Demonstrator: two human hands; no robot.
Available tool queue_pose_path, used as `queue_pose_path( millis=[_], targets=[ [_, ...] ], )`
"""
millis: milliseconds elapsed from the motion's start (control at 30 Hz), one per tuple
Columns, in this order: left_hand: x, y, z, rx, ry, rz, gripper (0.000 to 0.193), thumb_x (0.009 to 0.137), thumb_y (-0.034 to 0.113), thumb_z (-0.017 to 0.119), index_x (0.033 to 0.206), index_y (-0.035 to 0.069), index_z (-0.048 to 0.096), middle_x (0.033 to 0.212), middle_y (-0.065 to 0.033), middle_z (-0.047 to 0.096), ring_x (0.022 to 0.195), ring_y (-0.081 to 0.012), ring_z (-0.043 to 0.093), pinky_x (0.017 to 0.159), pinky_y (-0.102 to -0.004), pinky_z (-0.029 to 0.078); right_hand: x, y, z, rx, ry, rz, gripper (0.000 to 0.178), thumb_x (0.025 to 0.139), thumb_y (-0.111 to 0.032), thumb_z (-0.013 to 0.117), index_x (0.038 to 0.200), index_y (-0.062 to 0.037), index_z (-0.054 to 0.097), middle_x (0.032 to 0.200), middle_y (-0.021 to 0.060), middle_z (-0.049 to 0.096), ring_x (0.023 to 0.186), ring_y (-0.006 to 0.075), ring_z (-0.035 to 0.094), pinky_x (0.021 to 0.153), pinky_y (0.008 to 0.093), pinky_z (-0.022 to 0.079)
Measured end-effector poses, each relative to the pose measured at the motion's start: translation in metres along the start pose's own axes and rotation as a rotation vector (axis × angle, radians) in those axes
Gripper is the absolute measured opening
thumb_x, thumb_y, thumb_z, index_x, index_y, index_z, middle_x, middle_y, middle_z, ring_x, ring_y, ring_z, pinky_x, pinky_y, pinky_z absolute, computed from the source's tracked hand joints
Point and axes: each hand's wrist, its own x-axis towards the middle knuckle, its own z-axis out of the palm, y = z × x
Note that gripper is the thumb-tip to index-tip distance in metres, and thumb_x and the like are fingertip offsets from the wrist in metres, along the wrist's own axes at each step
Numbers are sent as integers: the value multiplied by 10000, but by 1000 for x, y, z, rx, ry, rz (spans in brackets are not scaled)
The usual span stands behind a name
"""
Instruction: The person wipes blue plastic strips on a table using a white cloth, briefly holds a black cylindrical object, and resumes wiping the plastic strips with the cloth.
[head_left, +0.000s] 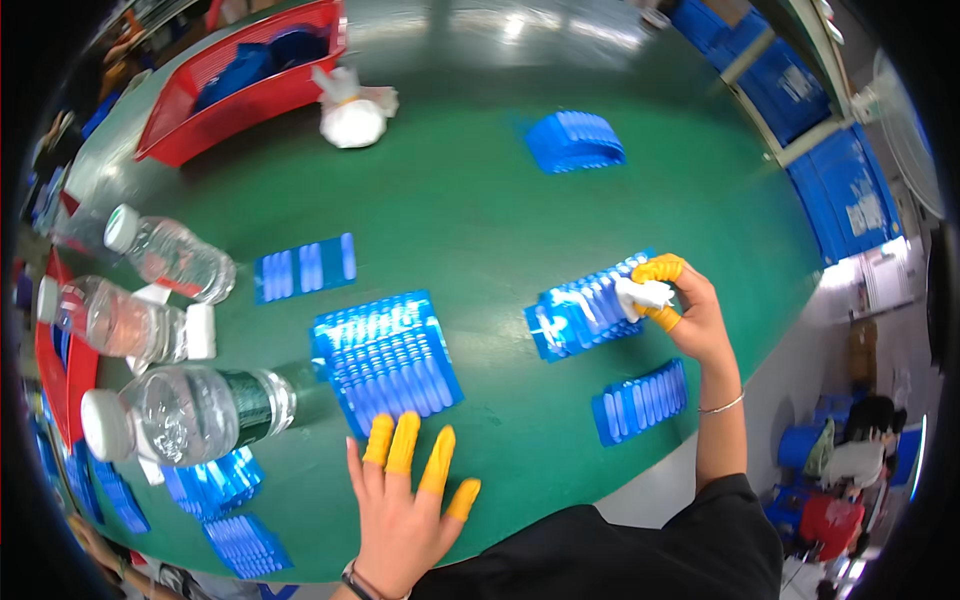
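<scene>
My left hand point(405, 510) lies palm down with fingers spread, yellow finger cots on several of them. Its fingertips reach the near edge of a blue shiny sheet stack point(385, 355) with rows of pale elongated shapes. In my right hand point(695, 310), also in yellow finger cots, a crumpled white wipe point(645, 295) is pinched between thumb and fingers. The wipe is over the right end of another blue ribbed sheet point(575, 315); whether it presses on it I cannot tell. Nearer to me, below that sheet, is a smaller blue ribbed piece point(640, 402).
Three clear bottles, one a large bottle point(200, 412), lie at the left. A blue piece point(305, 268) and a curved blue stack point(575, 142) rest farther off. A red bin point(240, 95) and a white bundle point(353, 122) stand far left. Blue crates point(845, 190) line the right.
</scene>
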Motion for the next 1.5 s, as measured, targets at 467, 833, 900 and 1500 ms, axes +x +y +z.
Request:
queue_pose_path(
  millis=[467,833,900,1500],
  targets=[
    [-50,-5,13,190,-119,57,450,848,327,721,1247,125,673,1273,-159,523,1210,-370,458,1094,-695,239,-47,-105,109,41,-116,-281,375,675,-39,763,1039,-70,677,1081,80,664,999,307,597,972,509,388],
    [-60,6,23,323,-37,110,404,861,259,678,1232,100,679,1179,-130,607,1121,-325,564,1084,-714,256,-53,-79,142,-281,-231,-402,374,643,-52,756,1008,-74,677,1004,79,633,897,238,556,821,438,408],
    [-58,5,24,307,14,141,378,853,262,684,1190,89,692,1176,-126,618,1123,-322,575,1088,-695,278,-46,-79,142,-279,-166,-380,349,628,-50,755,968,-78,682,932,73,615,857,237,548,717,380,421],
    [-62,6,32,186,-4,165,407,837,278,700,1217,132,695,1155,-165,596,1130,-350,551,1105,-662,289,-35,-85,116,-416,-288,-544,354,635,-37,729,984,-92,700,1048,40,648,896,248,539,749,394,407]
  ],
)
